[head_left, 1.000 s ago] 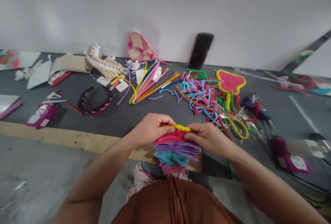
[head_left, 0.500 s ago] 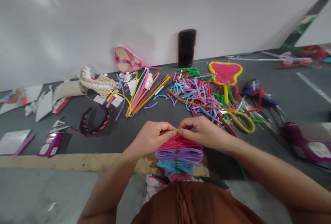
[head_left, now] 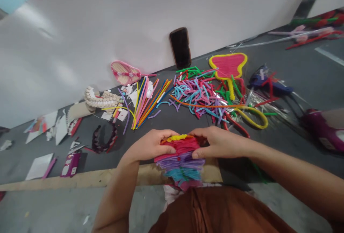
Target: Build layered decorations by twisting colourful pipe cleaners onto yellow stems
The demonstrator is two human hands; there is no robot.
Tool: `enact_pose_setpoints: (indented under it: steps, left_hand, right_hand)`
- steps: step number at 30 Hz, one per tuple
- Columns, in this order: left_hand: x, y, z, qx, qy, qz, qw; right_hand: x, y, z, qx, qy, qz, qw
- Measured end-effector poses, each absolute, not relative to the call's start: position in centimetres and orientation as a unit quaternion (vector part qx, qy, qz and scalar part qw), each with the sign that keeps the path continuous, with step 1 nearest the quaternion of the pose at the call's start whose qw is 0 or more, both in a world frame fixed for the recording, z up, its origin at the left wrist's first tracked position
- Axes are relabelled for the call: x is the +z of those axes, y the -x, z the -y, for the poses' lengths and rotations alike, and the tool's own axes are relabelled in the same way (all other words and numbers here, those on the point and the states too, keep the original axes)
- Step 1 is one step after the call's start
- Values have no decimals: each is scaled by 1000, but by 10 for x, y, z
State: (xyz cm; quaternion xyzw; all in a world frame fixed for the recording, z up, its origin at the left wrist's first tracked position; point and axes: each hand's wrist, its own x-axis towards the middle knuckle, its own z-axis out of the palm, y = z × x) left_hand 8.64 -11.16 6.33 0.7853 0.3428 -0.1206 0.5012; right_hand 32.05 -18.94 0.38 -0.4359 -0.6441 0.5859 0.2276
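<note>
Dark tabletop point(head_left: 161, 119), both hands point(head_left: 149, 145) at near edge

head-worn view, facing forward and down, hands near

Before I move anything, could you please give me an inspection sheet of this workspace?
Surface: dark grey table, light brown strip along its near edge.
Things in hand: layered pipe-cleaner piece in yellow, red, purple, blue and pink.
Clutter: heap of cut pipe-cleaner pieces, yellow-edged pink shape, dark headband, purple packet at left.
Hands: left hand and right hand grip the layered piece from either side.
Cables: possible dark cord by the right-hand purple package; too blurred to confirm.
Surroundings: smartphone leaning against pale wall.
</note>
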Motion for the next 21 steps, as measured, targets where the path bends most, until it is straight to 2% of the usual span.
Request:
enact_pose_setpoints:
  steps: [4, 10, 14, 18, 21]
  left_hand:
    - [63, -89, 115, -118, -800, -350, 473]
    - [79, -84, 107, -180, -815, -343, 431]
    - [84, -87, 114, -149, -798, -379, 444]
    - [79, -90, 128, -116, -803, -412, 415]
    - [77, -89, 134, -86, -787, -416, 448]
  right_hand:
    - [-4, -309, 195, 575, 455, 625, 268]
    - [-5, -303, 193, 548, 459, 642, 277]
    - [-2, -302, 195, 546, 438, 657, 280]
    - [0, -302, 198, 542, 428, 665, 285]
    - [4, -302, 200, 542, 437, 663, 275]
